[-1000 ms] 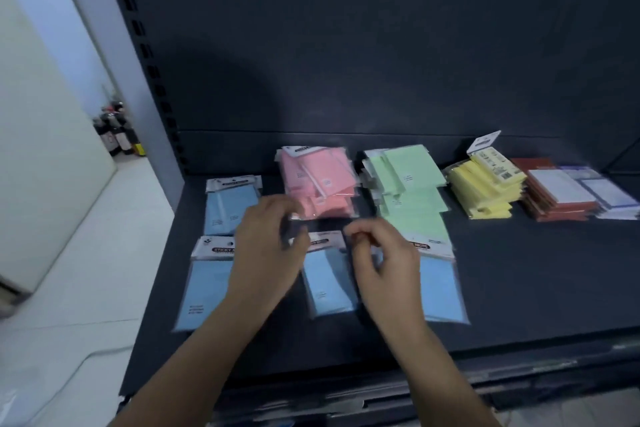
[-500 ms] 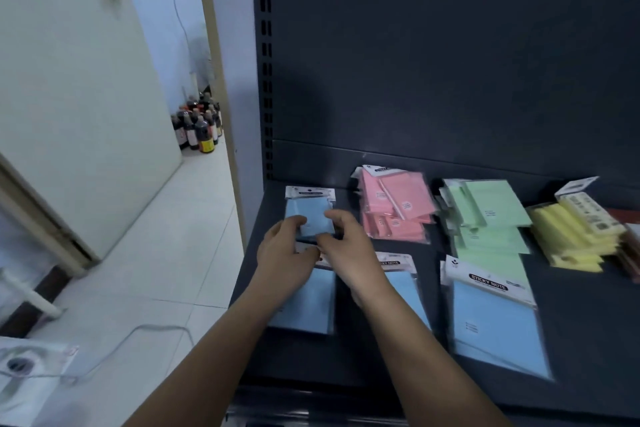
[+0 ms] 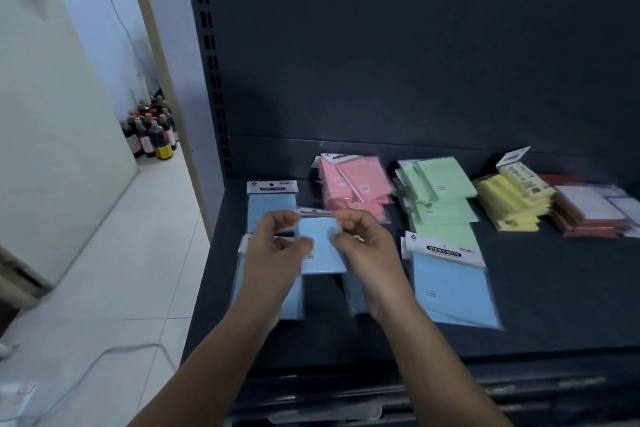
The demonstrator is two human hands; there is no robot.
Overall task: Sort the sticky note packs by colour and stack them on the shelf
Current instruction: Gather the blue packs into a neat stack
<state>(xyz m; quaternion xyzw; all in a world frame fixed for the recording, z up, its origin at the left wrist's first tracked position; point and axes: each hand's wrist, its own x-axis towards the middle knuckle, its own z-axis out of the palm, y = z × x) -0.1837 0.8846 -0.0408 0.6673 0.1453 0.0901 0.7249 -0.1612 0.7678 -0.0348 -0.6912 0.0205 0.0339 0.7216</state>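
Both hands hold one small blue sticky note pack (image 3: 320,246) just above the dark shelf (image 3: 540,291). My left hand (image 3: 273,246) pinches its left edge and my right hand (image 3: 363,250) pinches its right edge. Behind my left hand another blue pack (image 3: 272,199) lies at the back left. Blue packs lie under both hands, partly hidden, and a larger blue pack (image 3: 450,281) lies to the right. Behind are piles of pink packs (image 3: 356,184), green packs (image 3: 440,194) and yellow packs (image 3: 509,204).
A red-brown stack of pads (image 3: 588,215) sits at the far right of the shelf. The perforated upright (image 3: 207,55) stands at the shelf's left edge. Left of it are a white tiled floor (image 3: 114,274), a door (image 3: 52,121), a cluster of dark bottles (image 3: 152,132) and a white cable (image 3: 114,354).
Both hands lifted the small blue pack from the middle of the front row and carried it left toward the back-left blue pack. The camera swung left, showing the doorway.
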